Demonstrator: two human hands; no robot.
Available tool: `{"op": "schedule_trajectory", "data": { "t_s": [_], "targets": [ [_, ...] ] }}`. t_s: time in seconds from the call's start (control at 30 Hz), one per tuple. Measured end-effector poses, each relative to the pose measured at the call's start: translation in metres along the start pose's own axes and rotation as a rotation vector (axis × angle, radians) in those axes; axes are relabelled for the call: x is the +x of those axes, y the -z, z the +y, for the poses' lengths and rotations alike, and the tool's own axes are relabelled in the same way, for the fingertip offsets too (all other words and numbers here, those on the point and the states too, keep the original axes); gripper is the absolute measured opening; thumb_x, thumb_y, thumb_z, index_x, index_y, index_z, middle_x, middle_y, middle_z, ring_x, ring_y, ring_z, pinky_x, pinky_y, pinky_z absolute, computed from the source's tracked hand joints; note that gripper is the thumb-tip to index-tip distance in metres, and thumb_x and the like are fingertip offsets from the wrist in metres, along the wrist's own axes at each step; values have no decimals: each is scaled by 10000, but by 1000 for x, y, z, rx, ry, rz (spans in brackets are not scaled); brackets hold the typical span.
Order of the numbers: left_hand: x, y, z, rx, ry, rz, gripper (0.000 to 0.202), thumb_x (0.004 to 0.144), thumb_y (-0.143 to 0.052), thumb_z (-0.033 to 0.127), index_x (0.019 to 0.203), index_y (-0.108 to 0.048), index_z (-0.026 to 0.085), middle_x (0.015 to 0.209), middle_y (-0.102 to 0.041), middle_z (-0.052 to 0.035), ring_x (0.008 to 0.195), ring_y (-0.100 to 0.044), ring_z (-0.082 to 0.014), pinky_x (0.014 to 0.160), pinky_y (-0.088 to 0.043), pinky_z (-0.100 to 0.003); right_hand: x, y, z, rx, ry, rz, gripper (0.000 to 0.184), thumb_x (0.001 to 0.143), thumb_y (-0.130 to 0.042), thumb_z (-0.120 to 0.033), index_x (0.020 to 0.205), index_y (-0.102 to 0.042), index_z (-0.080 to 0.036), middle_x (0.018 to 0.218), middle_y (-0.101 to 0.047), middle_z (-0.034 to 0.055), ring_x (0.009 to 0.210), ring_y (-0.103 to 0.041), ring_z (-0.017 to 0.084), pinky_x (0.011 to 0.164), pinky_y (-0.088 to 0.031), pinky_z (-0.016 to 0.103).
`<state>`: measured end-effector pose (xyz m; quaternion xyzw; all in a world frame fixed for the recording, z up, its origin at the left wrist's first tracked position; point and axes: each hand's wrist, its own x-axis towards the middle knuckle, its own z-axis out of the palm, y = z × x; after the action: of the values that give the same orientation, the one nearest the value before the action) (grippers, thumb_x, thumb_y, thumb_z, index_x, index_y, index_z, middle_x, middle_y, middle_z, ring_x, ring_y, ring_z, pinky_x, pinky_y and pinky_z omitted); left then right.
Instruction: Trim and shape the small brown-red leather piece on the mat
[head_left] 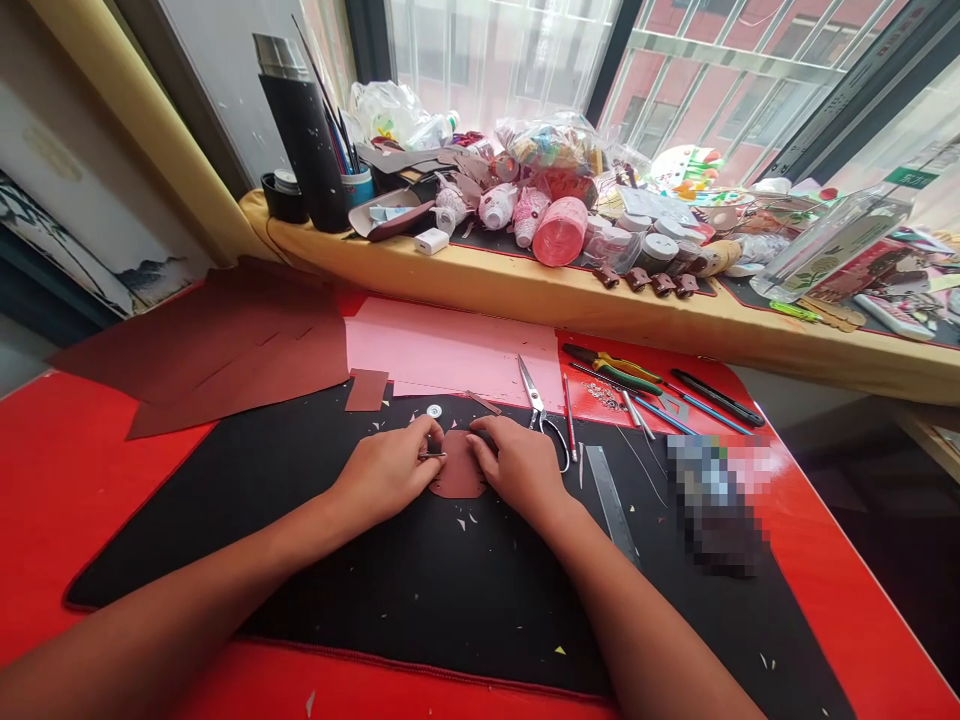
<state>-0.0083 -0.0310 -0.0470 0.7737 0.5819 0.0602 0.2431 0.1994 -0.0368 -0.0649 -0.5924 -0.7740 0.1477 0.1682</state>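
Note:
A small brown piece (pixel 459 465) with rounded lower corners and small slits at its sides lies flat on the black mat (pixel 420 590). At its left edge my left hand (pixel 394 465) is closed in a pinch on a small, thin, dark piece whose kind I cannot make out. My right hand (pixel 521 465) has its thumb and curled fingers on the right side of the brown piece, holding it against the mat. Just above sit a small white disc (pixel 434 411) and a narrow brown strip (pixel 484 402). Scissors (pixel 534 395) lie beyond my right hand.
Brown sheets (pixel 247 350) and a pink sheet (pixel 457 350) cover the back of the red table. Pliers (pixel 611 368), a pencil (pixel 569 415), a ruler (pixel 609 500) and small metal rings (pixel 602 395) lie right. A black thermos (pixel 307 150) and crafts crowd the windowsill.

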Motion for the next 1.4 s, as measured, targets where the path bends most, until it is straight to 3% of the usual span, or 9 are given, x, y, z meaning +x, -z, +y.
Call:
{"op": "schedule_trajectory", "data": {
  "t_s": [0.13,0.37,0.83,1.1,1.27,1.4],
  "targets": [
    [8,0,1,75,0,16,292,943,-514,355,1220,-564,280,926,-749,-3,867,-712,-258,672,-401,-315,0,-1,1,-27,26,-16,218,1010,-570,-324,1182,-689,-261,1182,-759,32,1055,-719,231,847,-520,328],
    [26,9,5,116,-2,-73,281,915,-565,362,1170,-588,247,1011,-752,-34,891,-707,-251,673,-421,-307,1,3,2,-47,46,-72,224,1006,-592,-339,1201,-672,-262,1189,-751,44,1062,-715,240,851,-520,339],
    [33,5,-1,-99,-7,-104,220,864,-572,398,982,-661,234,842,-711,-4,742,-634,-193,608,-375,-274,1,6,1,-47,44,-75,276,1016,-571,-380,1242,-671,-256,1227,-741,61,1065,-716,242,839,-515,333],
    [22,3,1,-132,-33,-60,164,860,-563,366,952,-626,246,754,-647,28,699,-580,-176,599,-352,-275,-1,4,2,167,47,-19,173,1002,-590,-378,1064,-728,-294,1021,-786,-1,895,-715,195,766,-462,286],
    [20,5,-6,-248,-61,-92,303,866,-574,416,1100,-651,241,692,-577,48,665,-546,-171,605,-351,-276,-1,-1,3,382,-12,10,156,984,-593,-357,973,-713,-258,871,-759,-10,759,-668,170,679,-441,263],
    [18,12,-12,-411,-140,-165,305,886,-566,476,797,-644,194,738,-592,17,722,-543,-166,654,-381,-273,0,-2,1,575,-38,11,160,960,-597,-363,932,-683,-231,780,-708,-14,693,-622,160,641,-440,257]
  ]
}}
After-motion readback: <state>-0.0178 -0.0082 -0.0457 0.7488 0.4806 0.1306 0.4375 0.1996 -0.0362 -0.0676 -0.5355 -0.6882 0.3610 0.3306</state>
